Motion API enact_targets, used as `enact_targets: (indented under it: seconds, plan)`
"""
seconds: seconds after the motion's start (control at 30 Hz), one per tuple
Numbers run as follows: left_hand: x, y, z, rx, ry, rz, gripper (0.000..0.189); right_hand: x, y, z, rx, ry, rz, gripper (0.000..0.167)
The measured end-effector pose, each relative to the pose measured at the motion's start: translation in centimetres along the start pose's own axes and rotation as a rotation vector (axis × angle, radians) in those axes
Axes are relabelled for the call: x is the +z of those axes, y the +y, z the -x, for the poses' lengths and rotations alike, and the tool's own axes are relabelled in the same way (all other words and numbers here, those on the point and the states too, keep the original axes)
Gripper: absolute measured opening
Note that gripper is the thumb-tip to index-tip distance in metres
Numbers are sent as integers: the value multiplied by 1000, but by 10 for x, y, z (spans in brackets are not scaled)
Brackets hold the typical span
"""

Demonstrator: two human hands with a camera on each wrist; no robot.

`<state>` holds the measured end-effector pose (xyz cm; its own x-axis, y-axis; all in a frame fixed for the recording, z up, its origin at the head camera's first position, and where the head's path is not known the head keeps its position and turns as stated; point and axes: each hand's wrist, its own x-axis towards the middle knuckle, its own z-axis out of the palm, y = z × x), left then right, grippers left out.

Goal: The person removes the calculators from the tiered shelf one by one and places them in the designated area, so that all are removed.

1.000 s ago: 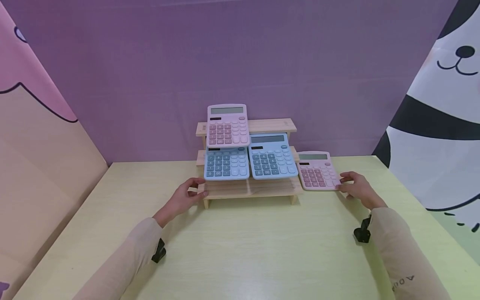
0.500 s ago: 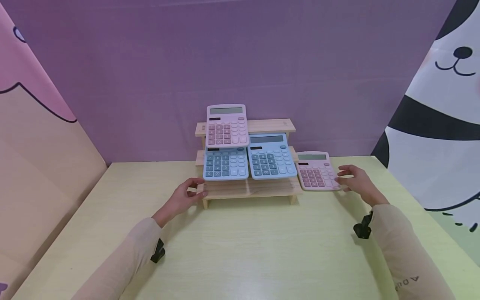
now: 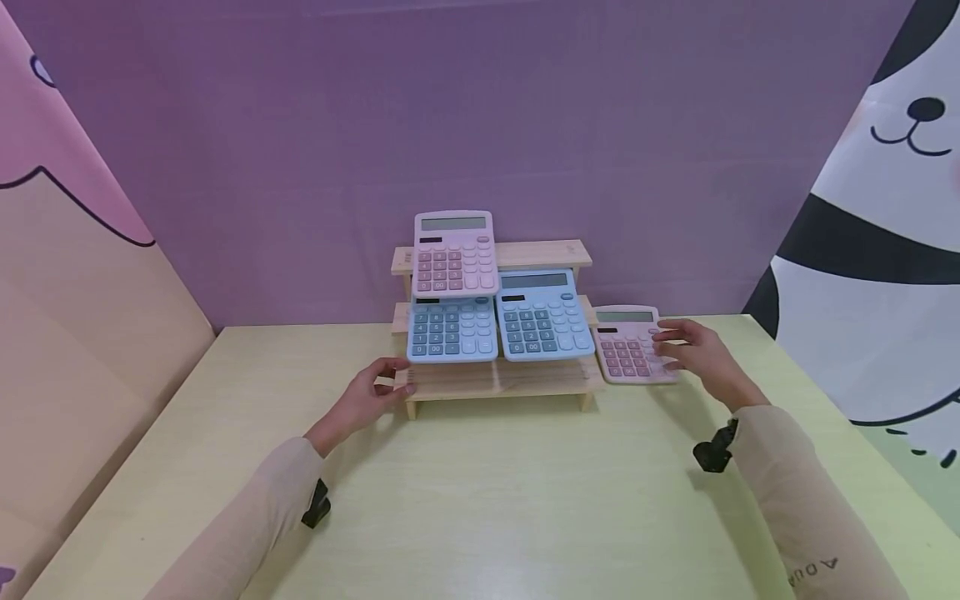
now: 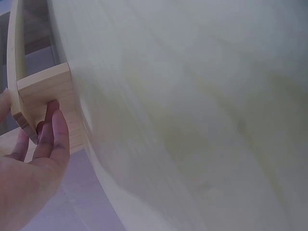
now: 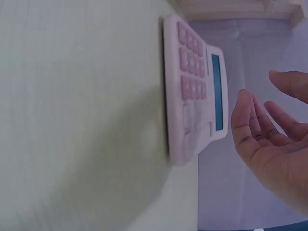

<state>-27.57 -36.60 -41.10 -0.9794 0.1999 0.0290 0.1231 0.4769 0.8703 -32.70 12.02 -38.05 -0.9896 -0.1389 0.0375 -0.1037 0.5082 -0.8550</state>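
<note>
1. Currently, the left hand (image 3: 366, 396) grips the rack (image 3: 495, 379), its fingers curled round the left end of the bottom shelf.
2. Across the table (image 3: 480, 492), the right hand (image 3: 693, 354) is released, fingers loosely bent and thumb apart, held just above the right edge of a pink calculator (image 3: 626, 354).
3. That calculator lies on the table, keys up, just beside the rack's right end; whether the two touch cannot be told.
4. On the rack, a second pink calculator (image 3: 455, 258) tilts at the left of the top shelf, partly covering a blue calculator (image 3: 452, 333) below.
5. Beside it on the middle level, another blue calculator (image 3: 545, 321) tilts, slightly turned.
6. Beige sleeves (image 3: 255, 500) cover both arms; behind hangs a purple backdrop (image 3: 480, 100), with a panda drawing (image 3: 892, 208) at right.
</note>
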Motion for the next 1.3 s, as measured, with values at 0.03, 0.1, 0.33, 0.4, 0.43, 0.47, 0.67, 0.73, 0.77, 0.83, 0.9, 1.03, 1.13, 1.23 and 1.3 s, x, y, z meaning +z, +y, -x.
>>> enact_targets:
  seconds: [0.03, 0.1, 0.33, 0.4, 0.43, 0.47, 0.67, 0.73, 0.77, 0.83, 0.9, 1.03, 1.13, 1.23, 1.3]
  plan:
    - [0, 0, 0, 0, -1, -1, 54, 1, -3, 0, -1, -3, -7, 54]
    - [0, 0, 0, -4, 1, 0, 54, 3, -8, 0, -7, -12, -21, 55]
    - [0, -3, -2, -11, -2, -1, 55, 10, -31, -2, -44, -31, -69, 54]
    - [0, -4, -2, -10, -2, -2, 55, 12, -38, -1, -46, -40, -98, 53]
    - [0, -4, -2, -13, -1, -2, 55, 13, -42, 0, -49, -46, -112, 53]
    - [0, -4, -3, -16, -2, -3, 55, 14, -46, 0, -49, -51, -125, 52]
    - [0, -3, -3, -37, -7, -6, 56, 23, -67, 0, -71, -65, -151, 51]
    - [0, -3, -3, -39, -5, -2, 56, 26, -74, 0, -86, -62, -140, 50]
    - [0, -3, -3, -36, -7, -2, 56, 27, -78, -1, -92, -60, -131, 50]
    - [0, -2, -2, -31, -10, 0, 56, 30, -84, -2, -96, -53, -122, 48]
    - [0, -2, -2, -27, -11, 5, 55, 33, -91, -3, -101, -53, -113, 47]
    - [0, -1, -1, -17, -11, 11, 55, 36, -104, -4, -119, -77, -111, 46]
    - [0, 1, 0, -14, -8, 11, 54, 39, -111, -7, -131, -99, -100, 47]
    - [0, 1, 0, -8, -7, 5, 53, 44, -116, -10, -127, -110, -103, 46]
    - [0, 1, -1, -7, -6, 1, 53, 48, -120, -12, -133, -123, -111, 46]
